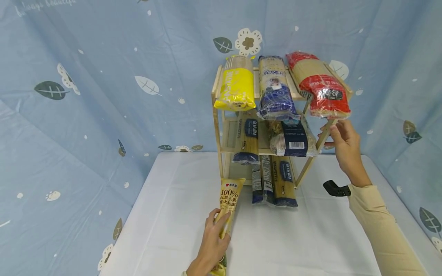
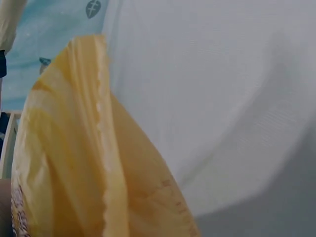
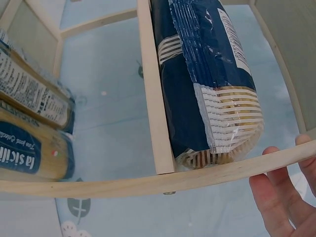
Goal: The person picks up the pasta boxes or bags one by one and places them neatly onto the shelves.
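My left hand (image 1: 211, 243) grips a long yellow pasta packet (image 1: 230, 191) low in front of the wooden rack (image 1: 218, 126). The packet's crimped yellow end fills much of the left wrist view (image 2: 69, 148). Over at the rack's right side, my right hand (image 1: 348, 151) holds the front upright (image 1: 325, 135), with fingers and thumb around the wood. In the right wrist view, fingertips (image 3: 264, 200) touch that upright close to a navy-and-white striped pasta bag (image 3: 232, 113) on the middle shelf.
On the top shelf lie a yellow packet (image 1: 237, 86), a blue packet (image 1: 277, 90) and a red packet (image 1: 322, 88). One spaghetti pack (image 1: 248, 138) sits on the middle shelf, several more (image 1: 284, 180) on the bottom. A white cloth (image 1: 179, 214) covers the table before a blue curtain (image 1: 103, 96).
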Available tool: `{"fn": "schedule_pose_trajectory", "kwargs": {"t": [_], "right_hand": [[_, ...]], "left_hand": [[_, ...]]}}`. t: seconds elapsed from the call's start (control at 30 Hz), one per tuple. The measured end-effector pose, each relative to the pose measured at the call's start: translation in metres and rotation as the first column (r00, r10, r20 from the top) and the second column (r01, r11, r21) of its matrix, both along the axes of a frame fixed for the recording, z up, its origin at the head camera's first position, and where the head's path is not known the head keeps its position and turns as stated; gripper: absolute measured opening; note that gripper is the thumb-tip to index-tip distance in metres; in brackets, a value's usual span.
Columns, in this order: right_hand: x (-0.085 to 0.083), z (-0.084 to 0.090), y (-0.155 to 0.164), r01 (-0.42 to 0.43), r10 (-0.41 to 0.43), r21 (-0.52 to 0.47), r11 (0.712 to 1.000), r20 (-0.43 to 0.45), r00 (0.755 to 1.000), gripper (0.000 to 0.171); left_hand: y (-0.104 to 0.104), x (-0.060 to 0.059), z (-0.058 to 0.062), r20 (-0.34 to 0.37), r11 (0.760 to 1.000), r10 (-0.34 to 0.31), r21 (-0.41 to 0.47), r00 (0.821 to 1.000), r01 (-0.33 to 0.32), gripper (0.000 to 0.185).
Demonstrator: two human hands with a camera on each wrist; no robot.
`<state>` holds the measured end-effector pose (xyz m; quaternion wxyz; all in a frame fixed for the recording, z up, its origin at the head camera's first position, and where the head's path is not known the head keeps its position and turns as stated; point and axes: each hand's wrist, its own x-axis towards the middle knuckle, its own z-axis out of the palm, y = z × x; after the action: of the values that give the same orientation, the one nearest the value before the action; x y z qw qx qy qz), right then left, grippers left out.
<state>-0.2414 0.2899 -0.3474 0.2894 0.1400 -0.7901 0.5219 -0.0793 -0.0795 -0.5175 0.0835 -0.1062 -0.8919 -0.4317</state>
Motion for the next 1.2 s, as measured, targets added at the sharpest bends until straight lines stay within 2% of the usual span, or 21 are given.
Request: {"fn": "schedule_pose_trajectory", "kwargs": {"t": [0.3,0.43,0.73,1.2], "right_hand": [[0.000,0.001,0.001,-0.008,0.008,-0.009,1.000,0.005,1.000,0.036],[0.000,0.001,0.000,0.001,-0.001,-0.009,1.000,0.010,1.000,0.037],[0.001,-0.001,0.001,0.013,-0.013,0.009,1.000,0.032,0.999,0.039],[0.002,0.000,0.002,-0.010,0.010,-0.007,1.000,0.010,1.000,0.036]], "left_hand": [[0.016,-0.010,0.008,0.007,0.999,-0.011,0.033,1.000,0.010,0.062],[0.024,-0.018,0.010,-0.007,0.999,-0.015,0.030,1.000,0.015,0.062],[0.036,-0.045,0.011,-0.096,0.999,-0.019,0.039,0.995,0.023,0.056],[0.048,-0.094,0.018,-0.119,0.998,0.027,0.058,0.993,-0.020,0.049]]}}
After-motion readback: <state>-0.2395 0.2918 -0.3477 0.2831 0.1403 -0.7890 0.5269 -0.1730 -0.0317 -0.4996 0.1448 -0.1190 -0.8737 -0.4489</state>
